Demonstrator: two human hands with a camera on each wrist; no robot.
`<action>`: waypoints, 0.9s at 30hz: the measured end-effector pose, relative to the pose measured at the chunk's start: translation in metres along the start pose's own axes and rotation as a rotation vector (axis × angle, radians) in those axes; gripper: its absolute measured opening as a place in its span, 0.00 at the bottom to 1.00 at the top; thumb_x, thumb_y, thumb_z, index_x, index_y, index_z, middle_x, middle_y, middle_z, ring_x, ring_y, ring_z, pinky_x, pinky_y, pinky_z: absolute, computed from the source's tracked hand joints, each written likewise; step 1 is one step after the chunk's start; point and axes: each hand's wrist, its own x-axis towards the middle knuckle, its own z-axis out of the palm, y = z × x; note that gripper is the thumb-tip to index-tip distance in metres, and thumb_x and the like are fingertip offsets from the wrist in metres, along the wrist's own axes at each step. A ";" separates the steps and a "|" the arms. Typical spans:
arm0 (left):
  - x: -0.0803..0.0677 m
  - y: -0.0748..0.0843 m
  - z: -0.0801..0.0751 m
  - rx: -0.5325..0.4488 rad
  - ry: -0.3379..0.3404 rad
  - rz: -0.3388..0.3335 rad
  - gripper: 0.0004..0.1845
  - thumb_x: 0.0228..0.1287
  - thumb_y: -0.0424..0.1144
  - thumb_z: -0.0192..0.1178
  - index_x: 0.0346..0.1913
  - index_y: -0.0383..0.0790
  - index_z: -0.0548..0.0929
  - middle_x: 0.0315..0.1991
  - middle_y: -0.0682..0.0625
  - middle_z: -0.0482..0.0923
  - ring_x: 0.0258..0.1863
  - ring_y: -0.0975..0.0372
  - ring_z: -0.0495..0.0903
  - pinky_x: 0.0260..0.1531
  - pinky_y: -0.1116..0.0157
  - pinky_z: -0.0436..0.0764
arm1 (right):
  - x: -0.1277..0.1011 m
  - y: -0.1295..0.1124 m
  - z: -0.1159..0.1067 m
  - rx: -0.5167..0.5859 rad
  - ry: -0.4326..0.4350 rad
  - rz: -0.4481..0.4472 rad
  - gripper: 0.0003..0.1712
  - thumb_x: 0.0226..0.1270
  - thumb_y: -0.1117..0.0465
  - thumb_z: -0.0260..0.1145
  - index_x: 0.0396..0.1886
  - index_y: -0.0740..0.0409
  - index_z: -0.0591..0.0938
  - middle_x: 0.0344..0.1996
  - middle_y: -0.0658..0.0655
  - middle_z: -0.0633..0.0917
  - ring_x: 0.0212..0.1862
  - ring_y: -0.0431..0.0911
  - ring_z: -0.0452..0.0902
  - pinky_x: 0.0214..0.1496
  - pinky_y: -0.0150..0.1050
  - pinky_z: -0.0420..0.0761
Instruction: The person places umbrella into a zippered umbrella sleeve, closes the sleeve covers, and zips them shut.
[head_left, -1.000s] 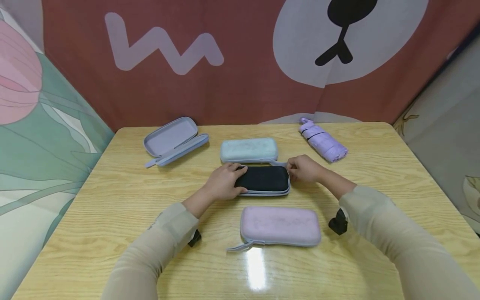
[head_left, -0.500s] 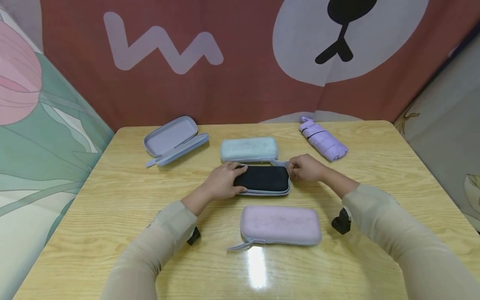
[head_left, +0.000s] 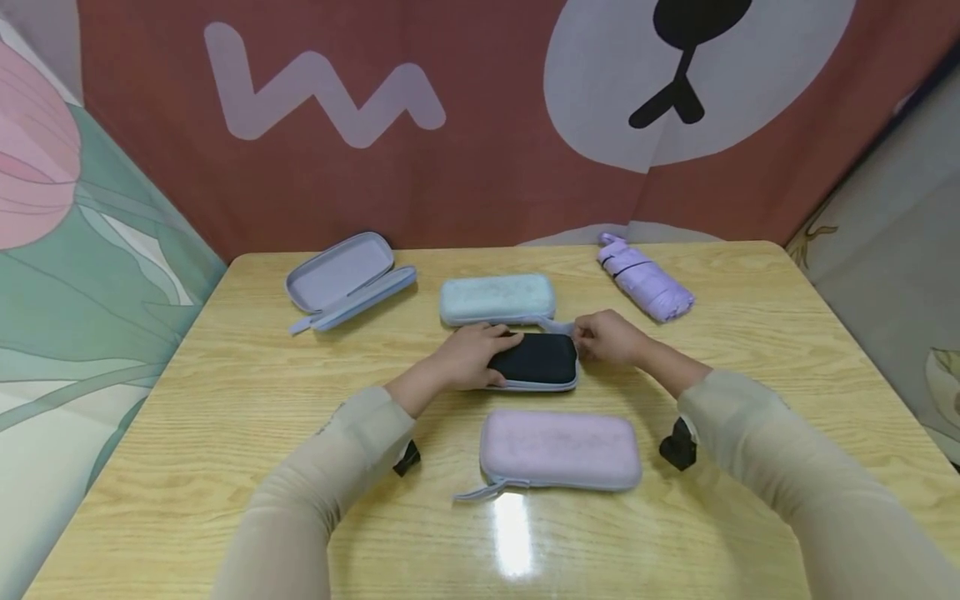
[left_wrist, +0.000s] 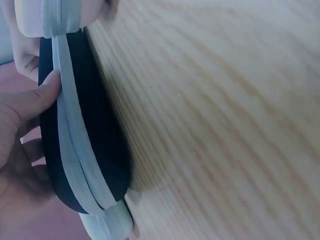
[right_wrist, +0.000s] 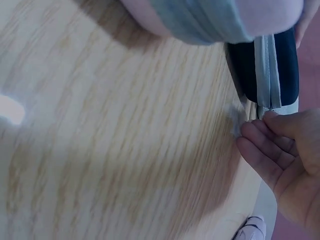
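Observation:
A black zip case (head_left: pixel 536 358) with a light grey zipper (left_wrist: pixel 75 135) lies mid-table. My left hand (head_left: pixel 474 357) grips its left part, thumb on the near zipper side and fingers over the top and far side. At the case's right end my right hand (head_left: pixel 606 337) pinches the zipper pull, which the fingertips mostly hide. In the right wrist view the thumb and fingertips (right_wrist: pixel 271 114) meet just at the end of the zipper. A pink zip case (head_left: pixel 561 450) sits nearer to me, and a mint zip case (head_left: pixel 497 300) lies right behind the black one.
An open blue-grey case (head_left: pixel 341 271) stands at the back left, its lid tilted up. A folded purple umbrella (head_left: pixel 647 283) lies at the back right. The mint case's grey strap (head_left: pixel 553 327) reaches close to my right hand. A printed curtain (head_left: pixel 487 192) hangs behind the table.
My left hand has slid rightward along the black case, covering more of its left part. The right hand stays at the right end, almost unmoved.

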 end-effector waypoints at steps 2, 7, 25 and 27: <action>0.001 -0.002 0.001 -0.002 0.000 -0.004 0.36 0.52 0.51 0.59 0.64 0.48 0.58 0.62 0.43 0.56 0.60 0.52 0.56 0.57 0.59 0.56 | 0.003 0.000 0.002 -0.038 0.014 -0.031 0.10 0.55 0.75 0.55 0.18 0.61 0.73 0.15 0.50 0.75 0.20 0.39 0.68 0.23 0.33 0.70; 0.000 0.000 0.004 0.035 0.030 0.034 0.36 0.53 0.53 0.57 0.64 0.46 0.59 0.60 0.41 0.60 0.57 0.51 0.60 0.55 0.58 0.59 | 0.008 -0.003 0.003 -0.131 0.045 -0.055 0.08 0.52 0.75 0.57 0.20 0.61 0.75 0.18 0.50 0.77 0.22 0.41 0.70 0.28 0.37 0.72; -0.008 0.004 0.007 0.104 0.147 -0.019 0.35 0.56 0.56 0.51 0.64 0.44 0.59 0.55 0.41 0.65 0.51 0.53 0.65 0.52 0.60 0.62 | -0.010 0.000 -0.006 -0.010 0.037 0.025 0.08 0.52 0.75 0.55 0.18 0.63 0.75 0.13 0.49 0.75 0.18 0.38 0.67 0.21 0.33 0.69; -0.007 0.005 0.007 0.113 0.155 -0.025 0.34 0.56 0.56 0.51 0.63 0.43 0.59 0.54 0.41 0.66 0.51 0.54 0.65 0.52 0.60 0.62 | -0.012 -0.001 -0.006 0.000 0.021 0.042 0.08 0.53 0.75 0.55 0.19 0.64 0.75 0.13 0.50 0.76 0.18 0.38 0.68 0.21 0.33 0.69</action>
